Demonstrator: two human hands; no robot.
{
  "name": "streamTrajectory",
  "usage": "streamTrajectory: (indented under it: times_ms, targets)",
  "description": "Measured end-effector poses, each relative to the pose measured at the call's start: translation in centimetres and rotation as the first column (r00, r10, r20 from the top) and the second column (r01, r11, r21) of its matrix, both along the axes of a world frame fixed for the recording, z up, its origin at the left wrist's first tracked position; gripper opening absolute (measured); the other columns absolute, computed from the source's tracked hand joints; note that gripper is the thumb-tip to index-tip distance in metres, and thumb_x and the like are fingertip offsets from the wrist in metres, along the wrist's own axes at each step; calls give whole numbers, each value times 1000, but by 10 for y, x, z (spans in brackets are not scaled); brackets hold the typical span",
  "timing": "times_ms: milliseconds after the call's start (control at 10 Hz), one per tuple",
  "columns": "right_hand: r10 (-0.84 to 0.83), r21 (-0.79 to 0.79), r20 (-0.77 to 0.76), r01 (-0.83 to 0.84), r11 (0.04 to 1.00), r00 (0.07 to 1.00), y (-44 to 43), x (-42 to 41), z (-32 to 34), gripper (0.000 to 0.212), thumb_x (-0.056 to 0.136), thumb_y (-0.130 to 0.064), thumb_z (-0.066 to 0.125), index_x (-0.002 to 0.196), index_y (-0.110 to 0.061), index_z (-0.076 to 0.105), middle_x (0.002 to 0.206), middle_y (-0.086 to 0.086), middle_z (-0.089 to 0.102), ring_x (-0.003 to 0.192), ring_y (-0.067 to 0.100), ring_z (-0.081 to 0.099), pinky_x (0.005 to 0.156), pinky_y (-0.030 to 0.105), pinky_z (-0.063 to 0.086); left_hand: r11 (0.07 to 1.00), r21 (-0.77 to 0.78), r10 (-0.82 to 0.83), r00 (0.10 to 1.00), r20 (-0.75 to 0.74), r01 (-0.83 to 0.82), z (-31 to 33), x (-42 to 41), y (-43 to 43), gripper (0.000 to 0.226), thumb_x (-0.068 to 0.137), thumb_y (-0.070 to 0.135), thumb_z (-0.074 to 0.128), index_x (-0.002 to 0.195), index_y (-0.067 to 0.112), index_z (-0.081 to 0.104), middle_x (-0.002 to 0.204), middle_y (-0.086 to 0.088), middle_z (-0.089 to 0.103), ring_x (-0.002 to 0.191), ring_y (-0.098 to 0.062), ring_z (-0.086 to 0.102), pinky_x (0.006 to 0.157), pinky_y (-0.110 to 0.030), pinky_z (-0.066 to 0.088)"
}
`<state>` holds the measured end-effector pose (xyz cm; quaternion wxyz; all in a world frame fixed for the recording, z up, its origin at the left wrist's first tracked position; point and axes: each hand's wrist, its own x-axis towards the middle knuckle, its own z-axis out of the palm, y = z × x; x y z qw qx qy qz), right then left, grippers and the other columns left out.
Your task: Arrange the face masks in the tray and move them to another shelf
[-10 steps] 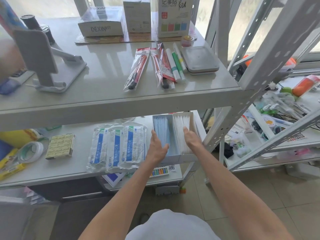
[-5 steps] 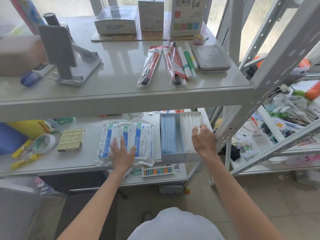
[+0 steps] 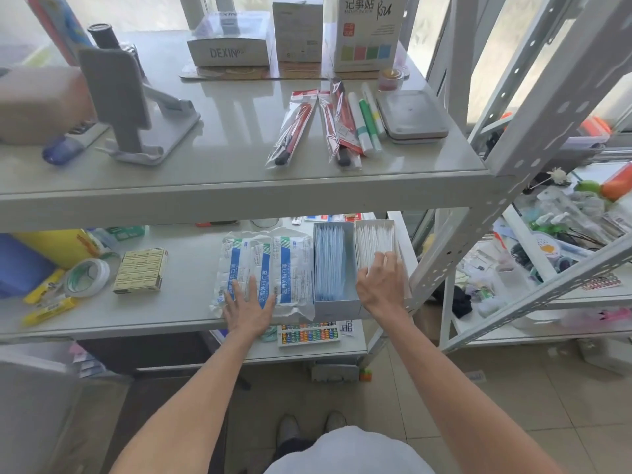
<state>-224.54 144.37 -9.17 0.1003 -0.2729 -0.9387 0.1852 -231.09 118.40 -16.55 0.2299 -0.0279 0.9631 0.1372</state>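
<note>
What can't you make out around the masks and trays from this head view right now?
- White-mask tray: its near end is covered by the right hand.
- Bagged mask packs: near edge under the left hand; small print too fine.
- Back of the lower shelf: hidden by the upper shelf.
- Far-left object on the upper shelf: blurred, cut by the frame edge.

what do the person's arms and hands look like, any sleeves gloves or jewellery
Both forearms are bare up to the frame edge, with no sleeves showing. The left hand and right hand wear no gloves, and no rings, watch or bracelet show. A white garment covers the torso below.
</note>
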Motion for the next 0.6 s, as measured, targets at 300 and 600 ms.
streamTrajectory:
  times_ms: [300, 600]
  targets:
    - [29, 36, 139, -35, 999, 990, 0, 3, 9, 37, 93, -26, 49, 124, -5, 53, 123, 16, 54, 111, 30, 52, 97, 41, 47, 996, -80, -40, 995, 89, 47, 54, -14, 0, 85, 96, 69, 36, 160, 27, -2, 168, -11, -9, 153, -39, -2, 119, -62, 9]
    - [139, -49, 280, -130, 990, 950, -26, 37, 68, 46, 102, -25, 32, 144, -9, 43, 145, 14, 46, 133, 34, 43, 109, 49, 36, 975, -43, -222, 974, -42, 220, 131, 0, -2, 76, 99, 57, 41, 160, 22, 11, 167, -13, 10, 152, -34, 13, 120, -54, 21]
